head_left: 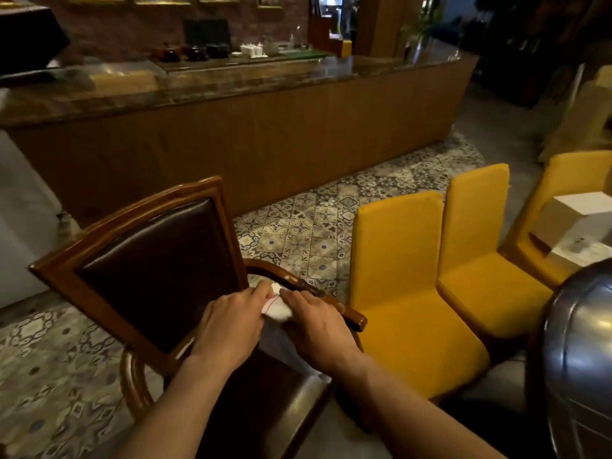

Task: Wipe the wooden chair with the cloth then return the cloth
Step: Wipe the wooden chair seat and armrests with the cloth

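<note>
A wooden chair (132, 220) with a dark leather back and seat stands in front of me, its back to the left. A small white cloth (276, 309) with a thin red line is bunched against the chair's right armrest (334, 304). My left hand (231, 323) and my right hand (318, 329) both press on the cloth from either side, fingers curled over it. Most of the cloth is hidden under my fingers.
Two yellow padded chairs (397, 260) stand close on the right, a third behind them. A long wooden counter (265, 137) runs across the back. A shiny metal object (583, 359) fills the lower right. The floor is patterned tile (308, 226).
</note>
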Demonstrator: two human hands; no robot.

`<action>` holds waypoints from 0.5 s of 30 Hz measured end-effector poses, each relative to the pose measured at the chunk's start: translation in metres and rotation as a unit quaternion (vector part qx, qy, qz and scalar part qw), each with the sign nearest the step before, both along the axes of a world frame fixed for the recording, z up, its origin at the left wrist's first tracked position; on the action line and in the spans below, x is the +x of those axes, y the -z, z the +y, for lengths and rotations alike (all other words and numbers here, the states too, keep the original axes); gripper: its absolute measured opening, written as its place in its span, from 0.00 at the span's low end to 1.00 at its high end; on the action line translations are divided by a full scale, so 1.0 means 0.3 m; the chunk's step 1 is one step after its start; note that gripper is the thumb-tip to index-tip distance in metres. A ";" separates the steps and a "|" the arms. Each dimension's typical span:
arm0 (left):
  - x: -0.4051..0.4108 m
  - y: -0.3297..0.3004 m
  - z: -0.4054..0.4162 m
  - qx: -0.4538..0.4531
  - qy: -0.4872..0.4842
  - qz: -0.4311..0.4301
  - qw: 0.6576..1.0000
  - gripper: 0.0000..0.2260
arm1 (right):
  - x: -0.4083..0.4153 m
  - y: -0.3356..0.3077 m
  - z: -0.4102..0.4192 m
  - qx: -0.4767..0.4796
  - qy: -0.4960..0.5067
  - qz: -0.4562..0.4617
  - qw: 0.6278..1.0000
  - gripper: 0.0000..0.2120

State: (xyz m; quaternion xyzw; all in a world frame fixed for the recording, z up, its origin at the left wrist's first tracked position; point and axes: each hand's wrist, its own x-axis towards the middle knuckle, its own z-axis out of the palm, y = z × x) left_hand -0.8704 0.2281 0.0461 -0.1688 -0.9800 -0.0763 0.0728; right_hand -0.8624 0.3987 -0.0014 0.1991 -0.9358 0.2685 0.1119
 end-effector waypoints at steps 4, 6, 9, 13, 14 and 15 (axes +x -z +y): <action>-0.091 0.053 0.072 -0.002 0.037 -0.010 0.999 0.17 | -0.050 0.038 0.077 0.001 0.035 -0.001 0.999 0.19; -0.132 0.086 0.098 -0.006 0.055 -0.020 0.998 0.17 | -0.073 0.060 0.109 0.010 0.046 -0.006 0.999 0.16; -0.228 0.156 0.148 -0.011 0.087 -0.034 0.996 0.15 | -0.145 0.113 0.158 0.022 0.068 -0.027 0.997 0.14; -0.356 0.239 0.216 -0.013 0.112 -0.063 0.992 0.14 | -0.253 0.192 0.232 0.040 0.088 -0.056 0.994 0.13; -0.380 0.259 0.231 -0.010 0.116 -0.074 0.990 0.14 | -0.272 0.206 0.247 0.040 0.091 -0.066 0.993 0.13; -0.406 0.284 0.247 -0.007 0.121 -0.085 0.989 0.14 | -0.293 0.222 0.262 0.039 0.095 -0.079 0.992 0.13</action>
